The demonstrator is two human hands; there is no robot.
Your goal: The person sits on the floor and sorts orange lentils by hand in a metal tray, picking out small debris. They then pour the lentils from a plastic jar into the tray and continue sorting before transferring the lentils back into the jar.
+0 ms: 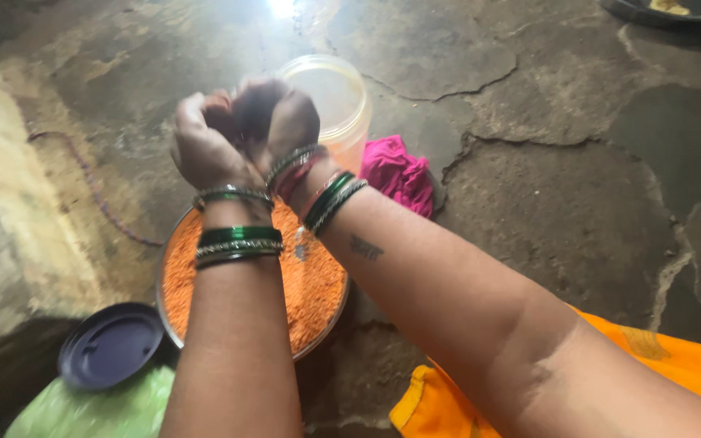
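Left hand (204,146) and right hand (273,122) meet, fisted, above lentil plate (174,324).

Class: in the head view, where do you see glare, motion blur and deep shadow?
Head view: glare sits on the stone floor at the top edge, above the plastic jar; the left hand and right hand are motion-blurred above the tray of lentils; the purple lid lies in shadow.
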